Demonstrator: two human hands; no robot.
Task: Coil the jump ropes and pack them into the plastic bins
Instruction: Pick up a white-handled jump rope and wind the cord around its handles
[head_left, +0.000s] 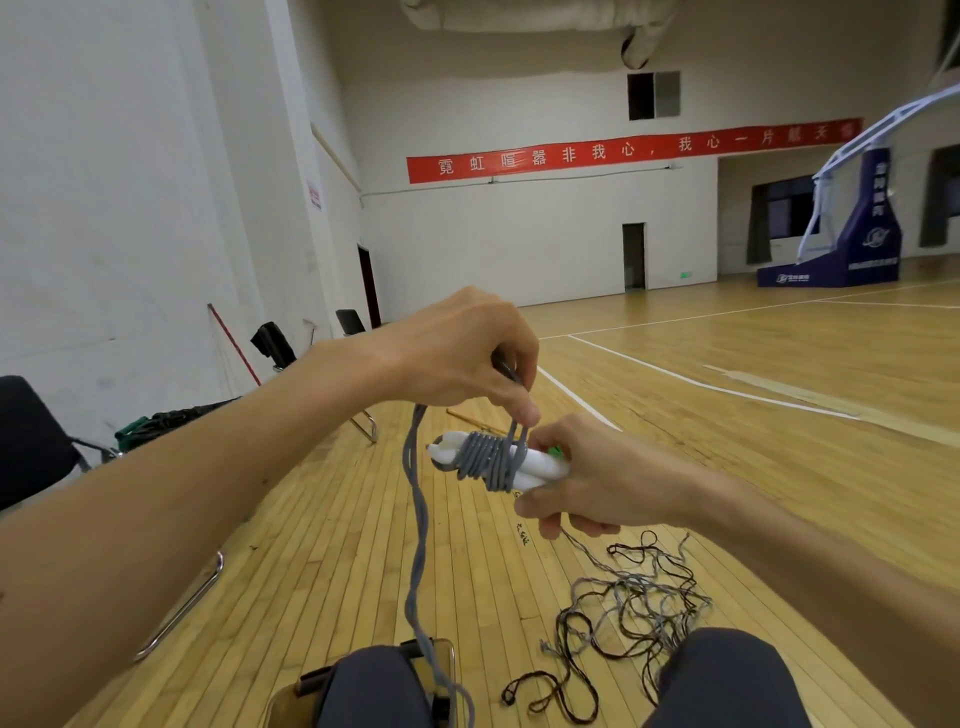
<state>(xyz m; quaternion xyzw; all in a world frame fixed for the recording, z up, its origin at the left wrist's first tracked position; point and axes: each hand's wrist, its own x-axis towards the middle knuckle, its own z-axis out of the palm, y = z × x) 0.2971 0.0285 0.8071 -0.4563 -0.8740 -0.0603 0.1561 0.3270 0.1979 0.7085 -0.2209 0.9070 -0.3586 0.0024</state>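
Head view. Pair of white plastic jump-rope handles (540, 467) held level at mid-frame above pale wooden plank floor (779, 389), lying side by side, with thick grey cord (483, 457) wound in tight turns round their middle. At right end of handles, right hand (597, 478) clamped round them, fingers curled beneath; small green part (555, 451) showing beside its thumb. Just above the bundle, left hand (462, 358) with thumb and fingers pinched on free run of grey cord, drawn up taut from the last turn. Rest of grey cord hanging doubled from left hand down to dark-trousered knees (374, 686) at bottom edge. Loose tangle of thin dark cords (639, 597) on floor below right hand, apart from the bundle. Black chair (31, 436) against white wall (130, 182) at left; red banner (623, 150) on far wall; blue basketball stand (872, 228) at far right.
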